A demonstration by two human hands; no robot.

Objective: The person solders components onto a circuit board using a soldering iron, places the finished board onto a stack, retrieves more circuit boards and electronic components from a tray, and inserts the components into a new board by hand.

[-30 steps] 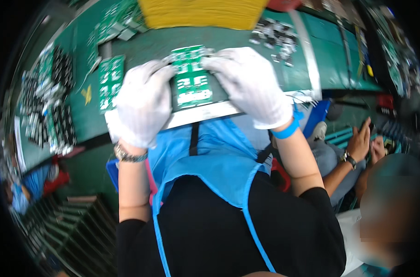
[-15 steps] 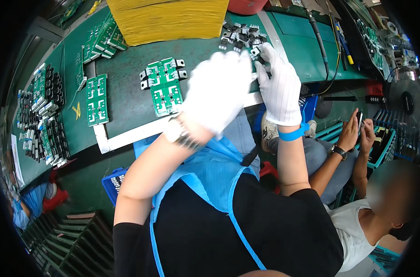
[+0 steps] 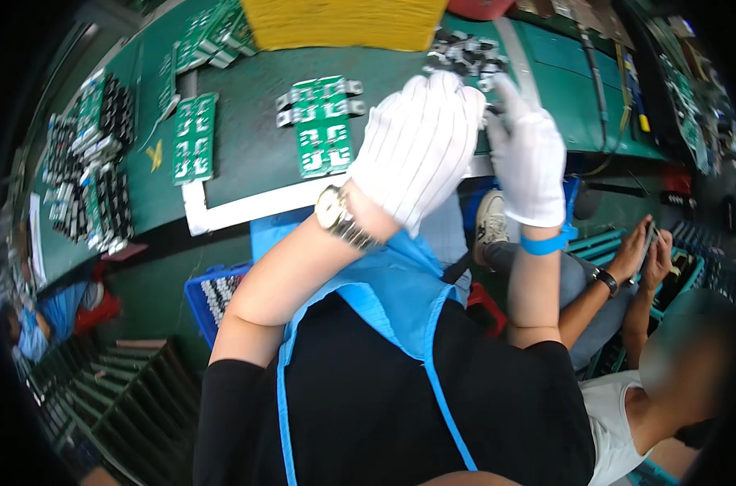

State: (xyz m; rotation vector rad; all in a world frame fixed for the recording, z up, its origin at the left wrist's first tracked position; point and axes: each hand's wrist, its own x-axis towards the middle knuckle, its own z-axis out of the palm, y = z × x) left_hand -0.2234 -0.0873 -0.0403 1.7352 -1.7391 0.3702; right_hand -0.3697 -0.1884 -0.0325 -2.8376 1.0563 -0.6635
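Far to the left of both hands, stacked circuit boards (image 3: 90, 113) are piled in rows, and between that stack and the grip a single green board (image 3: 194, 139) is laid flat. Nearer, just left of the left hand, the work board (image 3: 323, 125) is set on the bench, with small tabbed parts (image 3: 285, 119) seated at both sides of its far half. The left wrist, crossed near the board's close end, is best lifted clear so that nothing is nudged out of line. Loose components (image 3: 465, 55) are heaped just beyond the fingers; these would be best taken singly, by their bodies, and turned the right way while both hands are together.

As for the grip, the gloved left hand (image 3: 423, 146) is seen from the back, its fingertips hidden, so how far it is opened cannot be told. The gloved right hand (image 3: 533, 166) is brought close beside it, with thumb and fingers bent; whether a part is pinched there is lost in blur.
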